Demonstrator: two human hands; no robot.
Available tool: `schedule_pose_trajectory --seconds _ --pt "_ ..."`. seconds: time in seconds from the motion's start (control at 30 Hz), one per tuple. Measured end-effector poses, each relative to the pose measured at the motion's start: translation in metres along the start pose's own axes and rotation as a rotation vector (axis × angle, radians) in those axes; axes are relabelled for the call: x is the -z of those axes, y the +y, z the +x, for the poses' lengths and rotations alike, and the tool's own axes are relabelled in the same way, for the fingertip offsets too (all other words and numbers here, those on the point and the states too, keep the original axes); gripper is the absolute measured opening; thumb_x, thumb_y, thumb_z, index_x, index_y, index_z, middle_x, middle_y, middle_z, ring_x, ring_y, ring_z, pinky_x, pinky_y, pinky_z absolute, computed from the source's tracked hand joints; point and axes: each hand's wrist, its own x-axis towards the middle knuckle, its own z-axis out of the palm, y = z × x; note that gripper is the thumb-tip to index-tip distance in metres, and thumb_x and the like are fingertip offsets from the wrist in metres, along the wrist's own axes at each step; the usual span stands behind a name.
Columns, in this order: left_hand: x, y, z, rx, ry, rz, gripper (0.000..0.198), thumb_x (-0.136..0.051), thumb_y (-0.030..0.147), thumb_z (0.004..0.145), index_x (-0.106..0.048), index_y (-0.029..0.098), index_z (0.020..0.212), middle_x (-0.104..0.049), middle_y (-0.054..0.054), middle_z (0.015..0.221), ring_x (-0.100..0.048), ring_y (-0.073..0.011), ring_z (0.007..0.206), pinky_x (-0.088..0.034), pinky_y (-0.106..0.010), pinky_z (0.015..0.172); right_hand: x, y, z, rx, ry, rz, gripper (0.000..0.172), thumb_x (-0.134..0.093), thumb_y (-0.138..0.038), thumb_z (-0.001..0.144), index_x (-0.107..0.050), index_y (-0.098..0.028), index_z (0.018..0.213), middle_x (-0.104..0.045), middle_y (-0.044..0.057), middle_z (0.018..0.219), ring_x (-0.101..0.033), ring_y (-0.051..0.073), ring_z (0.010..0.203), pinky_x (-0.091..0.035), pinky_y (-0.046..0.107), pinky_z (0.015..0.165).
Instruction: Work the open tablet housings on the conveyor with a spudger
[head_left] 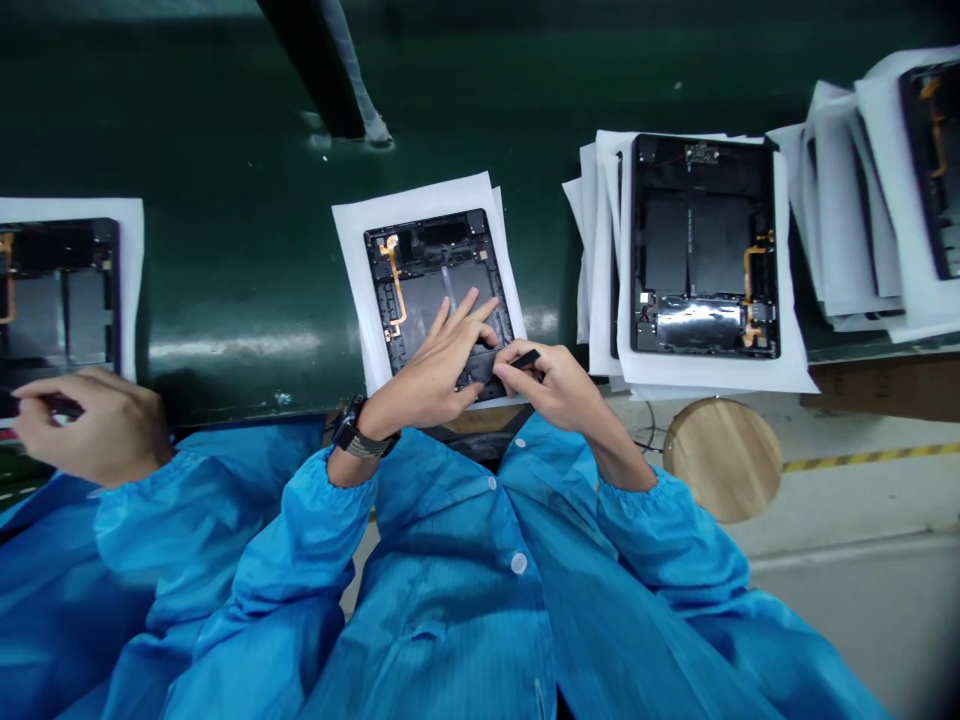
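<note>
An opened black tablet chassis with an orange flex cable lies on a white sheet on the dark green belt. My left hand rests flat on the chassis's near part, fingers spread, a watch on the wrist. My right hand is pinched on a small black strip at the chassis's near right corner.
A second open chassis tops a pile of white sheets at right, with further piles beyond. A co-worker's hand in a blue sleeve works at another chassis on the left. A round wooden stool stands below the table edge.
</note>
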Motion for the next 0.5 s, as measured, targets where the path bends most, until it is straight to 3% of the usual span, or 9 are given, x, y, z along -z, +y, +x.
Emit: schedule_pose_trajectory --seconds 0.5 --pt "0.0017 -0.0044 -0.0004 0.0 -0.027 -0.048 0.036 -0.057 0.021 0.094 -0.045 0.025 0.128 -0.02 -0.009 0.181 0.001 -0.0246 0.17 0.001 -0.06 0.139 -0.0034 0.0003 0.0016 -0.038 0.03 -0.003 0.022 -0.062 -0.039 0.102 -0.067 -0.019 0.092 -0.063 -0.003 0.063 -0.05 0.011 0.05 -0.033 0.025 0.049"
